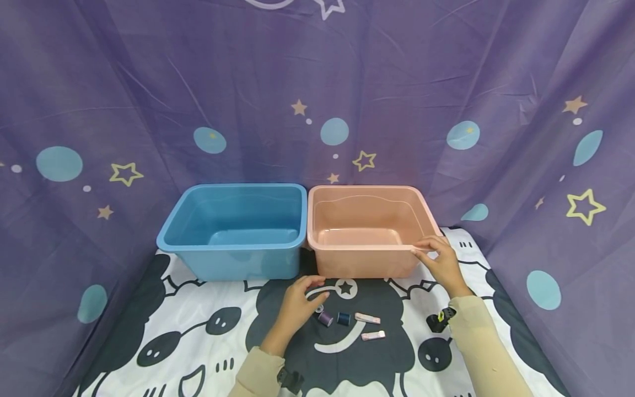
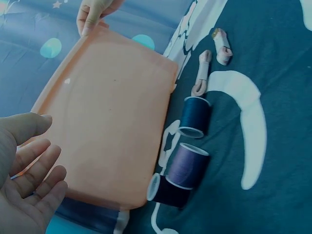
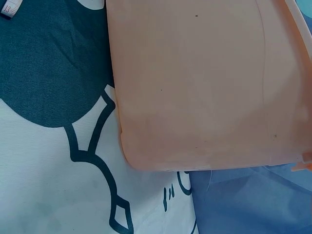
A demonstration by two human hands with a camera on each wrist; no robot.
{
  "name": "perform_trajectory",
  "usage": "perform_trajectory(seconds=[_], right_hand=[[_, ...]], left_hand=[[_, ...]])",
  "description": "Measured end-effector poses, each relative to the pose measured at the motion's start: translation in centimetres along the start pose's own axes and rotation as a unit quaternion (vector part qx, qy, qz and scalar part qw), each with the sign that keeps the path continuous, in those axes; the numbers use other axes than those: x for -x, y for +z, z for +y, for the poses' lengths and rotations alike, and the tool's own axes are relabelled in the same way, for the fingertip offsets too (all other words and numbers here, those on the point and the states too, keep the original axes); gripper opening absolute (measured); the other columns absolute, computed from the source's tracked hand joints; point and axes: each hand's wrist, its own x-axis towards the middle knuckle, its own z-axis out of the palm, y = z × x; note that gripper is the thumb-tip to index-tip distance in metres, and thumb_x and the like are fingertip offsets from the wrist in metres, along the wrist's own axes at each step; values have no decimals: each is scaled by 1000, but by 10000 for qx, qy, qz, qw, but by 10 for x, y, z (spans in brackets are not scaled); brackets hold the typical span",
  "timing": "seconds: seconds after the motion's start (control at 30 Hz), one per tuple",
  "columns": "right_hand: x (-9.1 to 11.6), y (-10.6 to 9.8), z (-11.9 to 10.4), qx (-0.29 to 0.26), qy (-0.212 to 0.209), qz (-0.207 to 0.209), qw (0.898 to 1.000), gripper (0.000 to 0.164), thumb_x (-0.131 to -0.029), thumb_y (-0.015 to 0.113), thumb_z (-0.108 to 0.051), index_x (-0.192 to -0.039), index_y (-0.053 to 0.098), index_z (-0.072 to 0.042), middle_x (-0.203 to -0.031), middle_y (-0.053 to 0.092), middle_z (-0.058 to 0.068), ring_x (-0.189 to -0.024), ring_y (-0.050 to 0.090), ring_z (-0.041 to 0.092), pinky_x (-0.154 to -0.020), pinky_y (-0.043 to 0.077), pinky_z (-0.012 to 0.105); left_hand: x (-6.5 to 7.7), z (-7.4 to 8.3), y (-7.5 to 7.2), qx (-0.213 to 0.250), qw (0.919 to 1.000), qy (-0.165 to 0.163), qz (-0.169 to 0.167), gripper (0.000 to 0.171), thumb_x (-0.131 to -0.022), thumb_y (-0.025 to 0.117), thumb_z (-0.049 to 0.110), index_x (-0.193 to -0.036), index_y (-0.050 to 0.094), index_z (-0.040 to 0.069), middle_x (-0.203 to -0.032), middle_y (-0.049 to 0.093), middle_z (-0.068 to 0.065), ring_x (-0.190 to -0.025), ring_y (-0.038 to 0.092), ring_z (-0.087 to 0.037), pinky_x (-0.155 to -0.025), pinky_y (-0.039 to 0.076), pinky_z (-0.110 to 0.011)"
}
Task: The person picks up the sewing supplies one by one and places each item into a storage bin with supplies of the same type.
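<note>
A peach plastic bin (image 1: 364, 263) stands on the patterned cloth. My right hand (image 1: 440, 262) pinches the rim at its front right corner; the left wrist view also shows that hand (image 2: 97, 12) at the bin's edge. My left hand (image 1: 297, 303), fingers loosely bent and holding nothing, hovers before the bin beside the thread spools. These are a purple spool (image 2: 188, 165), a dark blue spool (image 2: 195, 116) and a near-black spool (image 2: 169, 191), which my left hand partly hides in the head view. Two folded pale tape measures (image 1: 367, 318) (image 1: 373, 335) lie right of the spools.
A blue bin (image 1: 238, 262) stands against the peach bin's left side. Both bins back onto a purple curtain (image 1: 397, 82) printed with stars and dots. Cartoon-printed cloth (image 1: 198, 320) covers the surface under everything.
</note>
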Motion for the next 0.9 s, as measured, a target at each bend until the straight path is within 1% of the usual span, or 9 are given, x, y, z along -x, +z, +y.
perform_trajectory(seconds=[0.27, 0.4, 0.57, 0.73, 0.9], right_hand=[[-1, 0, 0, -50, -11, 42, 10000, 19, -70, 77, 6, -87, 71, -1, -89, 64, 11, -93, 45, 4, -83, 34, 20], [-1, 0, 0, -48, -17, 46, 10000, 19, -71, 77, 6, -88, 71, -1, -89, 64, 11, -93, 45, 4, -82, 34, 20], [-1, 0, -1, -55, 3, 48, 10000, 19, -71, 77, 6, -88, 71, -1, -89, 64, 10, -93, 45, 4, -82, 34, 20], [0, 0, -1, -60, 12, 69, 10000, 20, -70, 77, 6, -88, 71, -1, -89, 64, 10, -92, 45, 4, -82, 34, 20], [0, 1, 0, -55, -22, 56, 10000, 20, -70, 77, 6, -88, 71, -1, -89, 64, 10, -92, 45, 4, -81, 34, 20]], left_hand=[[9, -9, 4, -54, 10000, -27, 28, 30, -76, 77, 11, -104, 68, 4, -96, 68, -5, -90, 64, -22, -82, 52, -37], [12, -12, 5, -69, 9999, -106, 31, 29, -77, 77, 12, -103, 68, 5, -96, 68, -4, -90, 64, -21, -82, 52, -37], [14, -16, 6, 5, 9999, -172, 5, 29, -77, 77, 11, -103, 68, 4, -97, 68, -5, -92, 65, -21, -84, 52, -39], [17, -18, 6, 49, 9997, -224, 33, 28, -77, 77, 12, -102, 68, 3, -97, 68, -6, -92, 65, -22, -84, 52, -38], [21, -21, 8, 1, 9993, -365, 53, 27, -77, 77, 12, -102, 68, 4, -97, 68, -5, -91, 65, -21, -83, 52, -37]])
